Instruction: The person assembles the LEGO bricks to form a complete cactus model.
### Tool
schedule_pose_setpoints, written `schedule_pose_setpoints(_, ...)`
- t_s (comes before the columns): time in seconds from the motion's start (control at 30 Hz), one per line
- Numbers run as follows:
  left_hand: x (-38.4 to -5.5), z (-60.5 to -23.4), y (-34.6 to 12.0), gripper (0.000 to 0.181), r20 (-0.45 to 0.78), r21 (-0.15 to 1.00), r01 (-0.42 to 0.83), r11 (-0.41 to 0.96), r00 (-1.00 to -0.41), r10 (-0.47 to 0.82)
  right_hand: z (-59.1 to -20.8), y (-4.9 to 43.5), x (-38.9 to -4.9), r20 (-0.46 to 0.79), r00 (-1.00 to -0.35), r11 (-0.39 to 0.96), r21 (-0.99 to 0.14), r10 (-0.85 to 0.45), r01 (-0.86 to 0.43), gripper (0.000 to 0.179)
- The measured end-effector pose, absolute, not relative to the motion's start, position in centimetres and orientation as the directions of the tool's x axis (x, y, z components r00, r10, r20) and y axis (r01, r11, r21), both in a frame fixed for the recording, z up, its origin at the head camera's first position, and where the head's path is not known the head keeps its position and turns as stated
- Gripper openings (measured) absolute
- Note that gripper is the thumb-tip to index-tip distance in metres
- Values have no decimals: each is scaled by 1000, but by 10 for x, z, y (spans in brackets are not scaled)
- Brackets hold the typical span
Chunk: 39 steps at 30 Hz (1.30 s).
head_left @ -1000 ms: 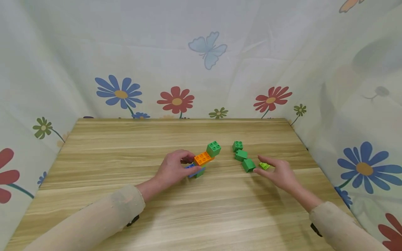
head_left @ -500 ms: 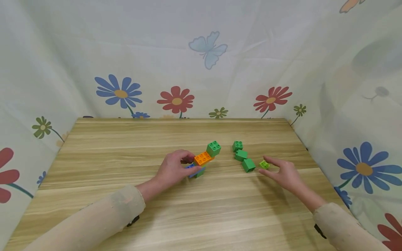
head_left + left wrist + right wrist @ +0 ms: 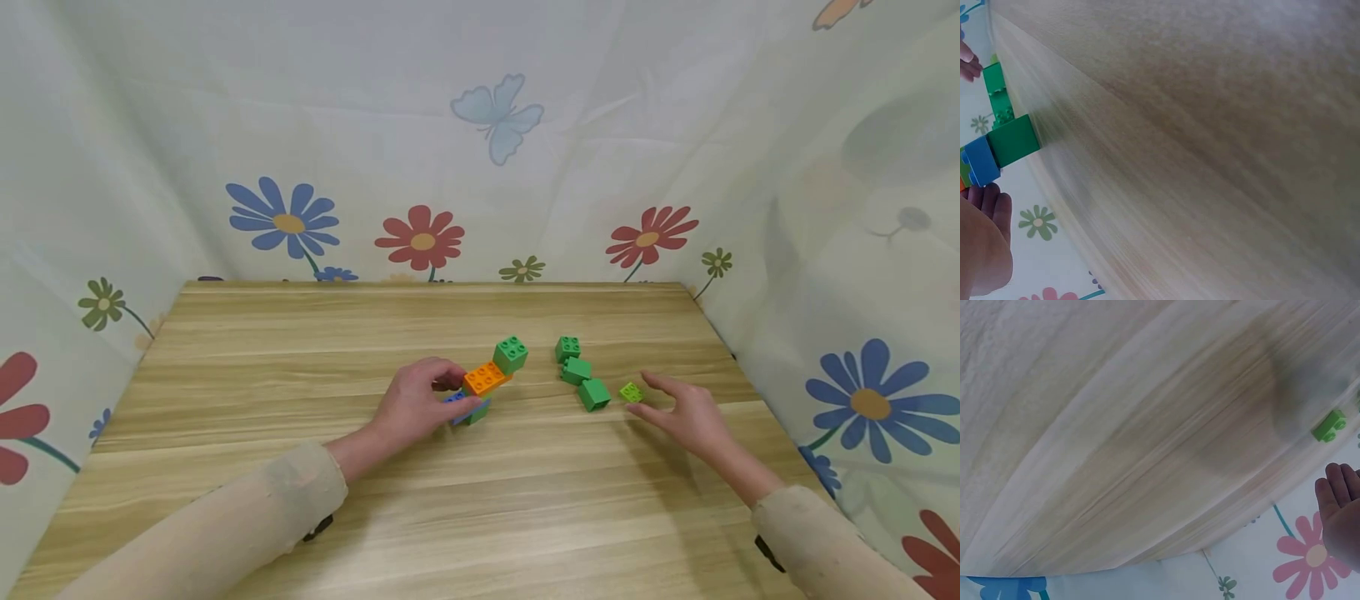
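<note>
In the head view my left hand grips a small stack of toy building bricks, thumb on the near side. A blue brick sits on a green brick at the bottom. Higher up is an orange brick, with a green brick on its far right end. My right hand hovers just right of a small lime brick, which lies studs up on the table. Its thumb and forefinger are spread apart with nothing between them; the right wrist view shows a gap between hand and lime brick.
Between the stack and the lime brick, three green bricks stand in a slanting row: a far one with studs up, a middle one and a near one, both tipped over. The wooden table ends at a flowered cloth.
My right hand has drawn back to the right, away from the green bricks. The lime brick has turned slightly and now shows fully. My left hand and the stack have stayed still.
</note>
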<state>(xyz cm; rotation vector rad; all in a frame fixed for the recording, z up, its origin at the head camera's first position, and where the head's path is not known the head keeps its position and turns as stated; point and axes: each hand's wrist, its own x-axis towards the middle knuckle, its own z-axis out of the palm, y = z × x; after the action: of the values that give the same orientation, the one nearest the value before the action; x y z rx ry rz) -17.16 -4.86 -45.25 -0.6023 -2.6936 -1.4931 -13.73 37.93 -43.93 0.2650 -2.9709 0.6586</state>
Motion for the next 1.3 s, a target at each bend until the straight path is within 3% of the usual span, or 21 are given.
schedule_pose_setpoints(1.3, -174, -456, -51, 28, 188, 806, 344, 482, -920, 343, -467, 385, -160, 130, -981, 906, -382, -144, -184, 57)
